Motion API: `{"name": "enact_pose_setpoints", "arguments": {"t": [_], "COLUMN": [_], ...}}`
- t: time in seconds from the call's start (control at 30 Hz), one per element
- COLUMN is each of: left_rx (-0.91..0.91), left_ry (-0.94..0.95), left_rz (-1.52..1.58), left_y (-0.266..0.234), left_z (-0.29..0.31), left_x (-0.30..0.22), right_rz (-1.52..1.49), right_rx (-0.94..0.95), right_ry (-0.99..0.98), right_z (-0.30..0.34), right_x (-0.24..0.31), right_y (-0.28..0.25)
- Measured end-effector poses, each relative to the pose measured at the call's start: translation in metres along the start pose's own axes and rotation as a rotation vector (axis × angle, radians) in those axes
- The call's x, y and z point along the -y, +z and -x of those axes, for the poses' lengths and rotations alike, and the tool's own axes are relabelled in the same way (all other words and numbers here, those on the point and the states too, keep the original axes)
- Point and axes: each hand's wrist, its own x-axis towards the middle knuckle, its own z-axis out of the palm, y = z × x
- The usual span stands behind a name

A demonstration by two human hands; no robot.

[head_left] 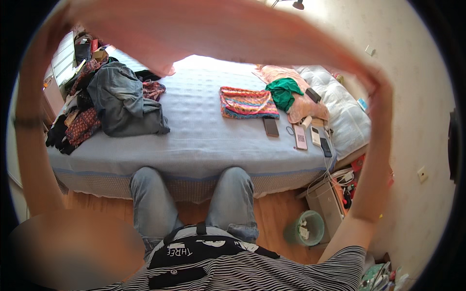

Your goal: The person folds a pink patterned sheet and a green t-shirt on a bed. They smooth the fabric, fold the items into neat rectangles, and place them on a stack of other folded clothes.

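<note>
A pink cloth (194,31) is stretched across the top of the view, blurred, with its lower edge hanging over the bed. Both my arms are raised at the sides. My left hand (57,24), smeared and dark at the upper left, is closed on one end of the cloth. At the other end, my right hand (379,85) grips it with bent fingers. What kind of garment or fabric it is cannot be made out. Beyond it on the bed lie a folded multicoloured patterned cloth (247,103) and a crumpled green cloth (284,93).
A clothes heap with blue-grey jeans (124,99) covers the left of the bed (194,145). Several phones, including a pink one (300,137), and cables lie at the right near a pillow (335,104). A bin (310,228) stands beside a drawer cabinet (326,206).
</note>
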Motion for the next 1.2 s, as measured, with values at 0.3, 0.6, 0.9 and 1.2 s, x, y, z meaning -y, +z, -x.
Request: {"name": "enact_pose_setpoints", "arguments": {"t": [0.3, 0.6, 0.9, 1.2], "left_rx": [-0.060, -0.149, -0.150, 0.025], "left_ry": [-0.808, -0.884, -1.104, -1.266], "left_rz": [-0.173, 0.048, 0.052, -0.066], "left_y": [-0.092, -0.109, -0.119, -0.125], "left_z": [0.382, 0.439, 0.471, 0.461], "left_x": [0.168, 0.182, 0.201, 0.220], "right_rz": [0.432, 0.281, 0.245, -0.506], "right_rx": [0.125, 0.036, 0.214, 0.035], "right_ry": [0.480, 0.610, 0.770, 1.274], "right_z": [0.388, 0.450, 0.484, 0.477], "right_x": [-0.161, -0.155, -0.196, -0.205], "right_y": [0.058, 0.069, 0.052, 0.030]}}
